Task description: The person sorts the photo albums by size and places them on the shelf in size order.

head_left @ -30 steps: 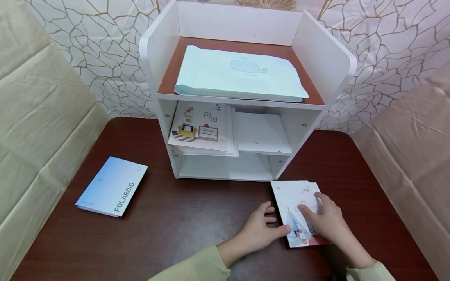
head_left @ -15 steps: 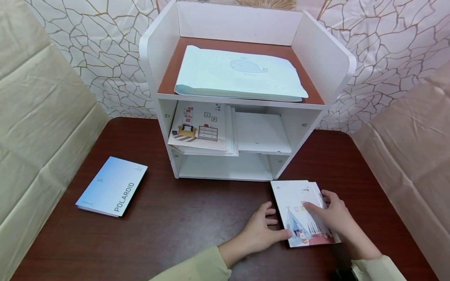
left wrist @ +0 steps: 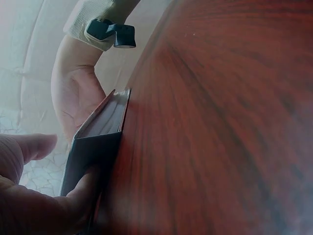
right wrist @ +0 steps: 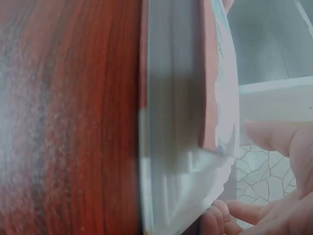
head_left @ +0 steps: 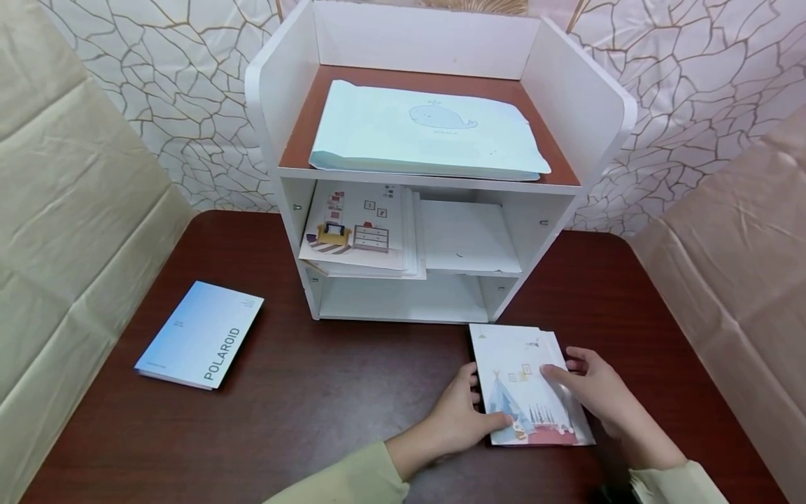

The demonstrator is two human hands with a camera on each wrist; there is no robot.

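Left grip point(head_left: 458, 413) spread, fingers touching the left edge of the tent-cover book point(head_left: 522, 399), thumb above the cover. Right grip point(head_left: 601, 392) loose at the right edge; can't confirm thumb contact. In the last half second the book slid left, into the left fingers. Reads as positioning; still on the bench point(head_left: 340, 392), by the shelf's point(head_left: 579, 105) right front corner.

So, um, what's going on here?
Someone is handling a white book that lies on the table near the front right corner of the shelf. The left hand touches its left edge, and the right hand is at its right edge. A blue book lies apart on the left. A whale-print packet rests up top.
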